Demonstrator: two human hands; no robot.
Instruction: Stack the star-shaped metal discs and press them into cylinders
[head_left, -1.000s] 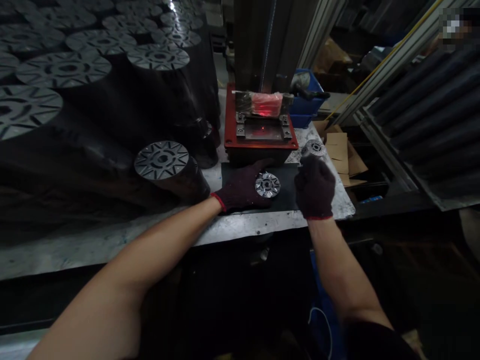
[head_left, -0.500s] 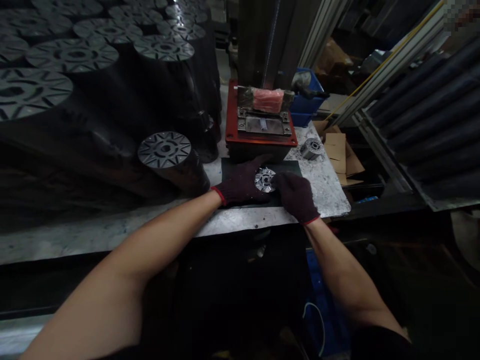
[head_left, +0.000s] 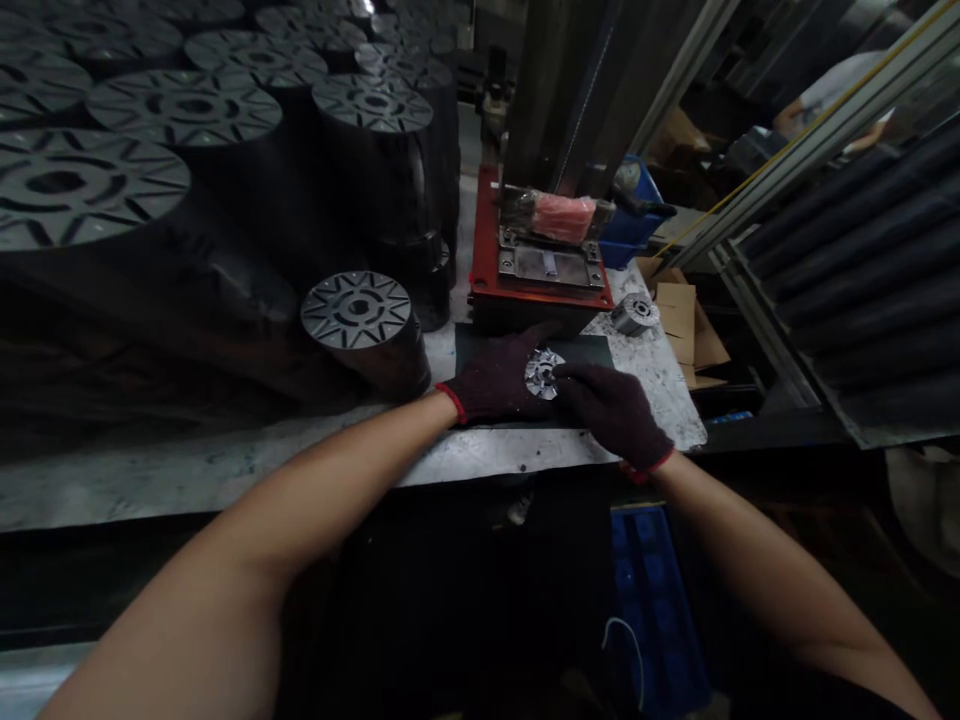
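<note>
Reading from the left, we are seeing dark, slotted-end cylinders (head_left: pixel 187 110) standing close together on the bench (head_left: pixel 285 470), and a shorter cylinder (head_left: pixel 367 325) standing nearer our left forearm; whether any of these are counting as finished, we are not able to tell. Next along, the slotted metal part (head_left: pixel 541 380) is standing on the dark mat (head_left: pixel 592 350), in front of the red-based fixture (head_left: pixel 484 235), with its slotted face turned up toward us. We are judging the work on this one piece to be under way and unfinished, since both our hands are occupying it; what is left to do on it is not showing. Our gloved left hand (head_left: pixel 491 380) is cupping the part from its left side, the thumb reaching out along the far edge and the fingers lying around the near edge, partly hidden. Our gloved right hand (head_left: pixel 611 402) is coming over the part's right side, its fingers drawn together and the tips resting at about the middle of the face; whether they are pinching something small, we cannot tell. Further right, a second metal part (head_left: pixel 636 314) is lying apart from our hands, near a cardboard box (head_left: pixel 679 320).
</note>
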